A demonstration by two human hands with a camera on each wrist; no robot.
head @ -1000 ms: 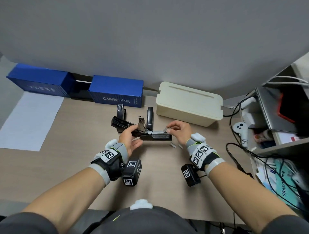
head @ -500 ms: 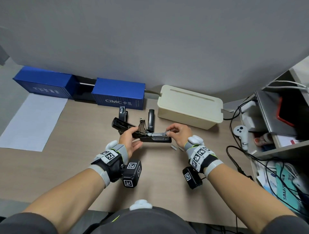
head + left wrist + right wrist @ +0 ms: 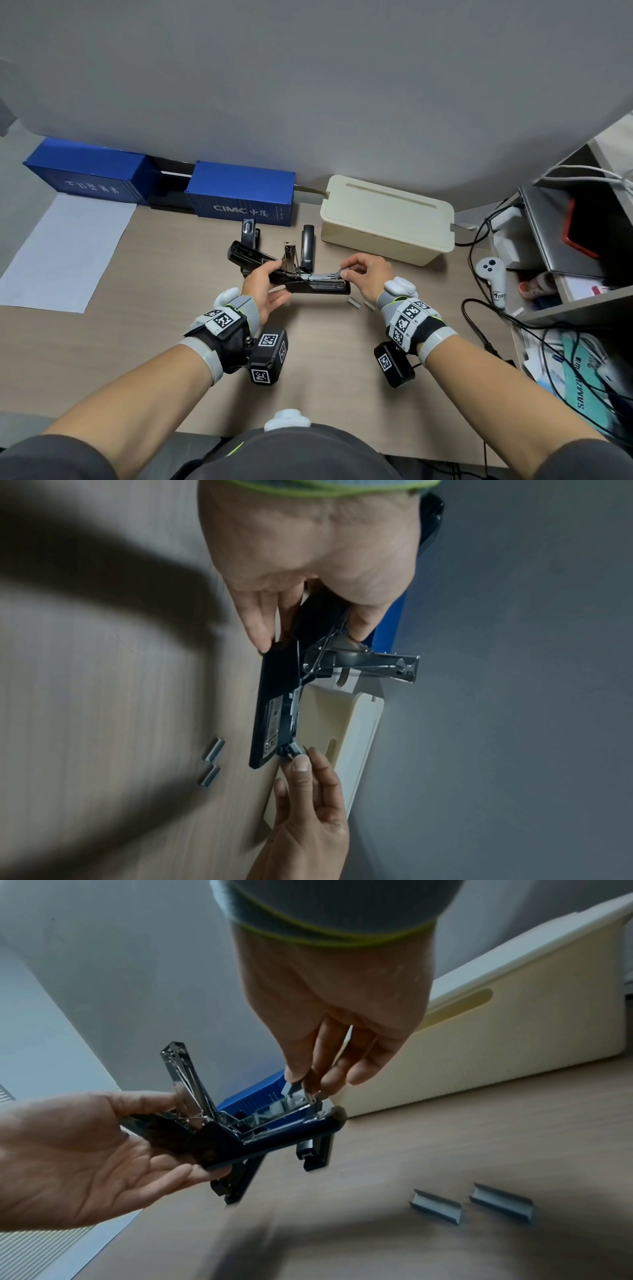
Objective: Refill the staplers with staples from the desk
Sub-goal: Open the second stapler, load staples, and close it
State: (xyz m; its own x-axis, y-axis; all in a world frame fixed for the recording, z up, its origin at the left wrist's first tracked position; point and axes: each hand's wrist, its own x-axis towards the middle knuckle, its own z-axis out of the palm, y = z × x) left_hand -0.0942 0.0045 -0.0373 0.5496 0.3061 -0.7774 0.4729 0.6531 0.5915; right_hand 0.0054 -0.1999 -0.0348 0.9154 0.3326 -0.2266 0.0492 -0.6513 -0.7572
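Wood-grain desk (image 3: 102, 342) against grey wall (image 3: 308, 85). We held the opened stapler (image 3: 308, 284) above it, left hand (image 3: 262, 284) gripping its hinge end; right hand (image 3: 368, 274) pinched a staple strip (image 3: 291, 1089) at its tray front. Two spare strips (image 3: 471, 1206) lay nearby.

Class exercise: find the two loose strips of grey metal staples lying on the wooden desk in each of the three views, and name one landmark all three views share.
Head: two loose grey metal staple strips right of centre, beside the right wrist.
Left wrist: lower left, left of the open black stapler.
Right wrist: lower right, on bare desk.
Shared landmark: the cream plastic box, also and.
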